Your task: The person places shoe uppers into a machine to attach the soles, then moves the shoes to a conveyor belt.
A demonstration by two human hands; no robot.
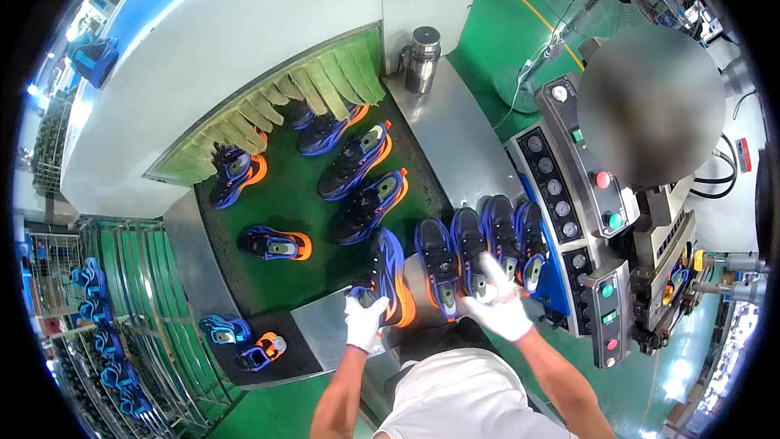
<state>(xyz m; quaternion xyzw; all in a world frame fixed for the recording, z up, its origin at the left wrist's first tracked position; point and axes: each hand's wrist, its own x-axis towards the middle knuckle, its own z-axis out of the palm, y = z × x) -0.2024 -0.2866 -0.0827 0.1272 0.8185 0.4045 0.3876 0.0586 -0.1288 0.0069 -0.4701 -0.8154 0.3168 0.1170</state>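
Both my hands wear white gloves. My left hand (365, 321) grips the heel end of a black and blue sneaker (392, 272) with an orange sole. That sneaker is tilted on its side at the belt's near edge. My right hand (501, 309) is at the heel of a dark sneaker (467, 240), with fingers spread to either side of it. This sneaker stands in a row on the metal ledge, between a sneaker (437, 256) on its left and two others, including a sneaker (501, 228), on its right. The right palm's underside is hidden.
Several sneakers lie on the green conveyor belt (268, 289) ahead, some under the green strip curtain (325, 77). A steel flask (423, 58) stands on the metal ledge. Machine control panels (605, 293) stand at right. Two shoe pieces, including a blue upper (225, 329), lie near left, by a rack (154, 301).
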